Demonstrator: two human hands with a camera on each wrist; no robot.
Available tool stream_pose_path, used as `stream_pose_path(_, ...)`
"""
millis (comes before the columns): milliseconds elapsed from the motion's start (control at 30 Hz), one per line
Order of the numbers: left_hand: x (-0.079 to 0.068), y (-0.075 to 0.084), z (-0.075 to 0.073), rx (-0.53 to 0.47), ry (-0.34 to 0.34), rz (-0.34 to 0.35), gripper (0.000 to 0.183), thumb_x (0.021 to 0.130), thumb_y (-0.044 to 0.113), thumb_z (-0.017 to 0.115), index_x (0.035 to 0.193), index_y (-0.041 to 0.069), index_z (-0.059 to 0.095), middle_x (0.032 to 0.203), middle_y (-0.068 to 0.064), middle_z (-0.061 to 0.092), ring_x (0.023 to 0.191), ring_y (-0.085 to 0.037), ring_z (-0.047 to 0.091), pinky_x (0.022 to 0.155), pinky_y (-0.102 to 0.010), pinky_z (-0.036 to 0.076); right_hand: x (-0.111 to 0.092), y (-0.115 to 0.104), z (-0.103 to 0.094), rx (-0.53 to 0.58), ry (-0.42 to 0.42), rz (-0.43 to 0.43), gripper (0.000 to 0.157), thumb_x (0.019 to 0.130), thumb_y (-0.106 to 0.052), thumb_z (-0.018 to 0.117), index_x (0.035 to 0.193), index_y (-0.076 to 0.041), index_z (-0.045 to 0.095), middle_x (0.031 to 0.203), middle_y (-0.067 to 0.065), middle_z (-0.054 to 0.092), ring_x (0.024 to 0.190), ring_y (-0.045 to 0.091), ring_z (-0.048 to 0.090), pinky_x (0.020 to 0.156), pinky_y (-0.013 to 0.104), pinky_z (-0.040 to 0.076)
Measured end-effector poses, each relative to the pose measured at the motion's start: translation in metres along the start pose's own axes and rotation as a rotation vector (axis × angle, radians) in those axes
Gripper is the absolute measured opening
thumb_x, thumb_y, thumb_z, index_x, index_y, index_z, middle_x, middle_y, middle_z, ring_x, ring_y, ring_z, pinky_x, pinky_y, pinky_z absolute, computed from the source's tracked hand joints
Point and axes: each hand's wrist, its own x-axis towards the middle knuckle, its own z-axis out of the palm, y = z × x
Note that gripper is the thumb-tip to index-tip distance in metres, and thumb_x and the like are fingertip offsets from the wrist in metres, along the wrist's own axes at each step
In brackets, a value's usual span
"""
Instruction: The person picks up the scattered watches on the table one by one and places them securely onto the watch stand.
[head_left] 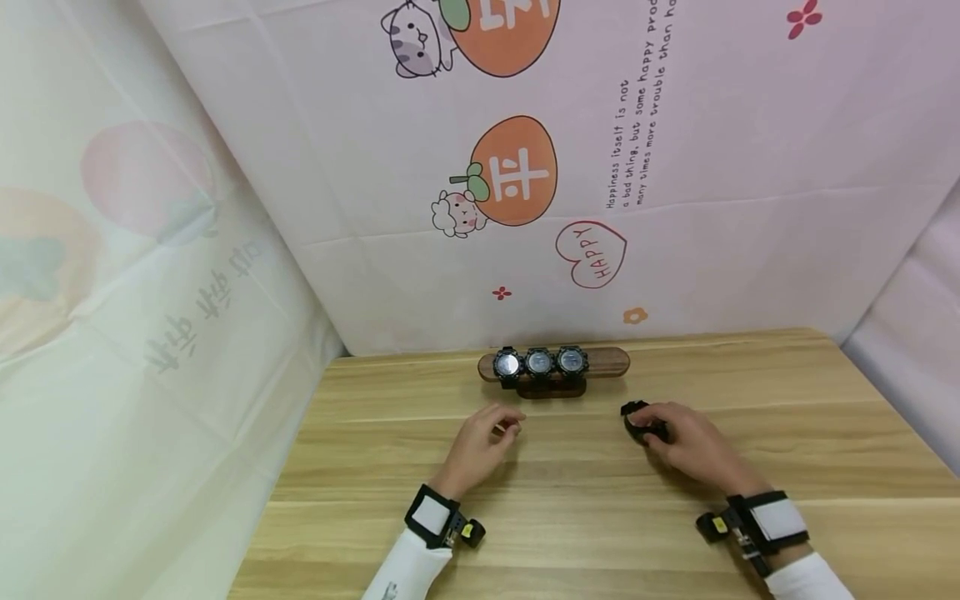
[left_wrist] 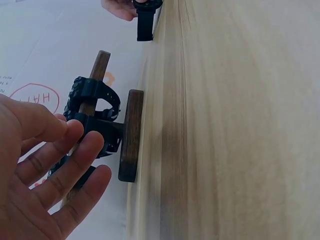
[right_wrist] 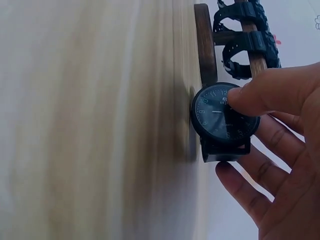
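A black wristwatch with a round dark dial [right_wrist: 215, 120] is pinched by my right hand [head_left: 690, 442], the thumb lying over the edge of its face. In the head view that watch [head_left: 637, 432] is low over the table, right of a dark wooden watch stand [head_left: 611, 362]. Three black watches [head_left: 539, 362] sit side by side round the stand's bar, toward its left end. My left hand [head_left: 480, 442] is just in front of the stand's left side, fingers loosely bent and holding nothing. In the left wrist view its fingers partly hide the strapped watches [left_wrist: 92, 92].
The stand's base [head_left: 551, 389] rests near the back edge of the wood-grain table [head_left: 585, 517]. Behind the table hangs a white printed cloth [head_left: 412, 292], and another cloth [head_left: 150, 375] borders the left side. Each wrist wears a strapped camera [head_left: 471, 532].
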Motion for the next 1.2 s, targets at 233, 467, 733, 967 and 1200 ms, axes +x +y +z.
stream_pose_path(233,0.0,0.003,0.004,-0.002,-0.012,-0.012,0.019,0.095,0.012,0.061,0.113,0.011,0.065,0.104,-0.001,0.065,0.092,-0.006,0.059,0.077,-0.02,0.056,0.004,-0.008,0.004,0.006,-0.002,-0.024,0.032,0.082,-0.01,0.072,0.112,-0.018,0.067,0.11,-0.005,0.066,0.106,0.019,0.059,0.086,0.047,0.054)
stream_pose_path(467,0.0,0.005,0.01,-0.007,-0.007,-0.002,0.02,0.093,0.01,0.063,0.112,0.01,0.066,0.102,-0.003,0.066,0.091,-0.005,0.059,0.077,-0.021,0.057,0.009,-0.019,0.005,-0.009,0.007,-0.075,0.034,0.083,-0.009,0.072,0.114,-0.019,0.066,0.111,-0.007,0.066,0.106,0.017,0.059,0.088,0.045,0.054)
stream_pose_path(733,0.002,0.01,0.015,-0.002,-0.009,0.03,0.021,0.092,0.008,0.063,0.113,0.009,0.066,0.101,-0.003,0.067,0.091,-0.005,0.058,0.077,-0.019,0.055,0.014,-0.032,0.008,0.021,0.004,-0.092,0.032,0.084,-0.01,0.073,0.115,-0.017,0.067,0.113,-0.005,0.066,0.106,0.017,0.059,0.086,0.044,0.055)
stream_pose_path(967,0.003,0.012,0.024,0.004,-0.011,0.038,0.025,0.091,0.006,0.063,0.115,0.011,0.065,0.107,0.002,0.064,0.094,-0.006,0.059,0.081,-0.024,0.056,0.022,-0.045,0.013,0.048,0.017,-0.152,0.032,0.084,-0.012,0.073,0.115,-0.016,0.066,0.113,-0.005,0.066,0.1,0.011,0.06,0.075,0.034,0.058)
stream_pose_path(1200,0.003,0.019,0.031,-0.004,-0.017,0.031,0.032,0.088,0.005,0.066,0.118,0.014,0.063,0.112,0.006,0.062,0.101,-0.008,0.058,0.087,-0.025,0.054,0.031,-0.059,0.019,0.112,0.004,-0.187,0.033,0.084,-0.008,0.073,0.116,-0.014,0.066,0.113,-0.003,0.067,0.097,0.013,0.06,0.07,0.033,0.057)
